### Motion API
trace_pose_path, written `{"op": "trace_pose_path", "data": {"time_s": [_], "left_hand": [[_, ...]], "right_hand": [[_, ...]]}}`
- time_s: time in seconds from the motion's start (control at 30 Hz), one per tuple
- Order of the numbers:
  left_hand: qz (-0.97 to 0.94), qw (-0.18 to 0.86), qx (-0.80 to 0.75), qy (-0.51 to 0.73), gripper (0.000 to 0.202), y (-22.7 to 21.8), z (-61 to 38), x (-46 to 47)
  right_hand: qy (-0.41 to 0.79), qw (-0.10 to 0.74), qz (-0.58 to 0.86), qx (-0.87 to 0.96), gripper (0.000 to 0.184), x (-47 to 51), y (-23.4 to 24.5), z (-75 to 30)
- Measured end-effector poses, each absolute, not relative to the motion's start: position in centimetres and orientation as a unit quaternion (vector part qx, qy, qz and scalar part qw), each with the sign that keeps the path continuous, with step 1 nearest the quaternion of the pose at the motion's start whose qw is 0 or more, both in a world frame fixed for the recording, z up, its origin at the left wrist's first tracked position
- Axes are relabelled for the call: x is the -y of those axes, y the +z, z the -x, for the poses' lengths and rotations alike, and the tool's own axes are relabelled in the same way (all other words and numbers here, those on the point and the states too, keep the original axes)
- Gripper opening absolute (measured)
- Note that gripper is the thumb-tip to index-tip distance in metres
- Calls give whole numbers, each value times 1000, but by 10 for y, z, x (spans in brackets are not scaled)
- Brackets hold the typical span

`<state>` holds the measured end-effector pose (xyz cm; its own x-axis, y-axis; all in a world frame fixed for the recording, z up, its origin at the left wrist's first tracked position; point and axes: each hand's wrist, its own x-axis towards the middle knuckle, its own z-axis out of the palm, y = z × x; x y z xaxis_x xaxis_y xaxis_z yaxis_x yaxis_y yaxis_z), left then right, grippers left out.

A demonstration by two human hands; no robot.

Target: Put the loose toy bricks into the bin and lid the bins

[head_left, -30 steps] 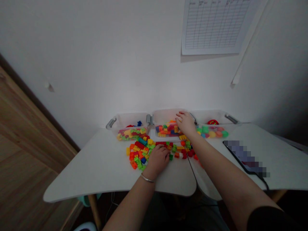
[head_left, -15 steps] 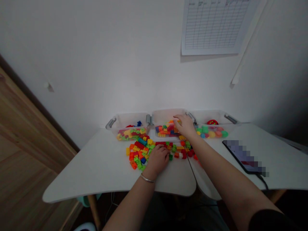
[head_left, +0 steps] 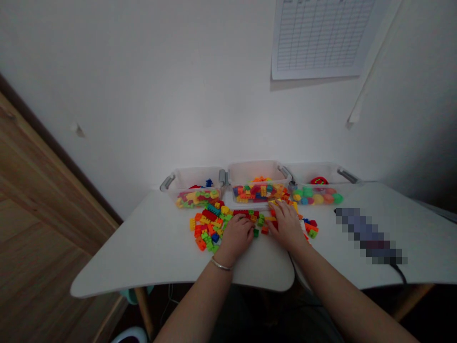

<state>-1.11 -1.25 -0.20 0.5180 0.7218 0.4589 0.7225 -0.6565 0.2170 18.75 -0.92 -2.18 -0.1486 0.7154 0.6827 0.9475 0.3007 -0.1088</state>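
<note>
Colourful toy building bricks (head_left: 206, 227) lie in a loose heap on the white table. My left hand (head_left: 237, 237), with a bracelet at the wrist, rests at the heap's right side. Its fingers are curled together and whatever they hold, if anything, is hidden. My right hand (head_left: 288, 227) lies over more bricks to the right, thumb and fingers apart, covering some of them. Behind the hands stands the middle clear plastic bin (head_left: 254, 177), partly filled with similar bricks. A green brick (head_left: 256, 233) sits just beside my left fingertips.
The left clear bin (head_left: 194, 177) contains mixed toy pieces; the right one (head_left: 303, 172) has coloured round pieces and a red item (head_left: 319, 181). A blurred-out device (head_left: 367, 236) with a cable lies at the right. A seam divides the white tables (head_left: 153, 257). A printed sheet (head_left: 319, 43) hangs on the wall.
My right hand has come away from the middle bin, down and toward me, onto the bricks on the table. My left hand stays nearly in place.
</note>
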Motion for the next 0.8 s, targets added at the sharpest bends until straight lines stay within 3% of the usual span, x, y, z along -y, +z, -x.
{"op": "trace_pose_path", "data": {"time_s": [0.37, 0.8], "left_hand": [[869, -8, 418, -266, 19, -3, 11, 12], [867, -5, 423, -263, 19, 0, 10, 13]], "right_hand": [[-80, 282, 601, 744, 43, 11, -23, -185], [-65, 242, 584, 772, 32, 18, -12, -178]]}}
